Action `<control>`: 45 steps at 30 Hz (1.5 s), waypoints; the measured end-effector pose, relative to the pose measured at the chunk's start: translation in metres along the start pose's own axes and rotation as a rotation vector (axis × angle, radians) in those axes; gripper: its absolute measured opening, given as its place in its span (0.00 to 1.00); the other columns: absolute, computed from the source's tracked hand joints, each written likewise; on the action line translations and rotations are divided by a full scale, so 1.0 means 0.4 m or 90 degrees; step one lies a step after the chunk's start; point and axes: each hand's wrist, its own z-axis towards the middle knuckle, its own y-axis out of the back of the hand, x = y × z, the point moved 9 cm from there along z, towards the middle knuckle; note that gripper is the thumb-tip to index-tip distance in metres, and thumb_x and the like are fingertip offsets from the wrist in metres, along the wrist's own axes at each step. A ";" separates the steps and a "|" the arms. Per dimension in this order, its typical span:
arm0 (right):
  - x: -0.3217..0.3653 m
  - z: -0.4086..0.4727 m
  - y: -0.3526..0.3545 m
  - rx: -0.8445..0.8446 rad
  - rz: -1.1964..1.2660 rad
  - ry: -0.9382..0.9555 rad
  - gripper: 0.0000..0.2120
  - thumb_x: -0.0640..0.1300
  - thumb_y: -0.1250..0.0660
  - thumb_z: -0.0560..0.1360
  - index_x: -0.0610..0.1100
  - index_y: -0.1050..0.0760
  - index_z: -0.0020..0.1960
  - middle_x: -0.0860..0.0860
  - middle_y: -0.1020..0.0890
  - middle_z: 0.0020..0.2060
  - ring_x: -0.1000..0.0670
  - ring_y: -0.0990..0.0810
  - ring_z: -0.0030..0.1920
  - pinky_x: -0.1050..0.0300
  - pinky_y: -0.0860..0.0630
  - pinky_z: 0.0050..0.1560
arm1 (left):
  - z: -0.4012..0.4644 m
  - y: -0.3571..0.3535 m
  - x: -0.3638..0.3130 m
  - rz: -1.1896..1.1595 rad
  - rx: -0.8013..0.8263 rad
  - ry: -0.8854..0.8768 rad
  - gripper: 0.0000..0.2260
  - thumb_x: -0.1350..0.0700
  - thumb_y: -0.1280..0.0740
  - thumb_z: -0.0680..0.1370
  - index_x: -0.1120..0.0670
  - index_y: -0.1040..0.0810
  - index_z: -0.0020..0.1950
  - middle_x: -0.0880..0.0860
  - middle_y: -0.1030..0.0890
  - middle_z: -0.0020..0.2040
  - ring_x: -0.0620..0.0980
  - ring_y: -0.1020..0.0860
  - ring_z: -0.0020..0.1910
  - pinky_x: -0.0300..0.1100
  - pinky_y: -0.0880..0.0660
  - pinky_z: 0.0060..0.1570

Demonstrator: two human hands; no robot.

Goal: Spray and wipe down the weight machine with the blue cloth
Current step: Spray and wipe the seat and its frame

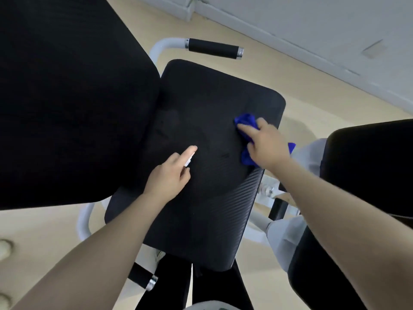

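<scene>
- Looking down from the head camera, I saw the weight machine's black seat pad (201, 186) filling the middle of the view, its textured surface tilted away toward the far side.
- My right hand (264, 145) lay on the right part of the pad with the blue cloth (245, 121) bunched beneath it; the fingers (244, 129) were fairly straight and pressed down on the cloth, and blue folds showed ahead of the fingertips, below the palm and past the wrist.
- My left hand (168, 173) hovered over the pad's middle-left, its fingers curled round a small white spray bottle (190, 159), of which only a sliver showed; the index finger (190, 151) was stretched forward along its top.
- I could not tell whether the left hand touched the pad.
- The two hands were apart, with bare pad between them.
- The large black back pad (67, 97) stood at the left, overlapping the seat pad's left edge.
- A white frame tube carried a black handle (213, 48) beyond the seat's far edge, and a second black handle (140, 277) showed at the near-left corner.
- Another black pad (368, 166) sat at the right edge of view.
- A beige floor (301, 81) lay underneath, meeting a pale wall (312, 23) at the top.
</scene>
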 end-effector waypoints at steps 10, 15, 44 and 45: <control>-0.038 -0.016 0.004 -0.018 -0.080 0.030 0.24 0.39 0.42 0.75 0.53 0.34 0.70 0.40 0.30 0.57 0.38 0.30 0.53 0.45 0.29 0.51 | -0.045 0.046 0.044 0.139 0.029 -0.039 0.23 0.57 0.41 0.79 0.44 0.41 0.73 0.50 0.29 0.45 0.53 0.27 0.33 0.46 0.28 0.33; 0.100 -0.134 -0.076 0.008 -0.033 0.034 0.25 0.39 0.39 0.72 0.50 0.33 0.69 0.42 0.29 0.56 0.39 0.28 0.51 0.48 0.27 0.44 | -0.069 0.040 0.091 0.105 -0.014 -0.037 0.23 0.58 0.39 0.77 0.46 0.38 0.71 0.52 0.27 0.45 0.56 0.25 0.33 0.50 0.25 0.33; 0.511 0.104 -0.099 0.054 -0.120 0.317 0.25 0.41 0.42 0.77 0.50 0.39 0.73 0.44 0.34 0.65 0.43 0.32 0.60 0.49 0.31 0.51 | -0.036 0.083 0.158 -0.037 -0.200 0.054 0.25 0.60 0.35 0.76 0.48 0.39 0.70 0.59 0.26 0.46 0.60 0.25 0.29 0.50 0.25 0.28; 0.509 0.110 -0.097 0.063 -0.131 0.360 0.25 0.41 0.42 0.77 0.51 0.41 0.74 0.44 0.34 0.65 0.43 0.32 0.60 0.49 0.32 0.54 | -0.036 0.083 0.155 -0.027 -0.210 0.046 0.25 0.61 0.34 0.76 0.49 0.39 0.70 0.60 0.25 0.47 0.59 0.25 0.28 0.48 0.25 0.26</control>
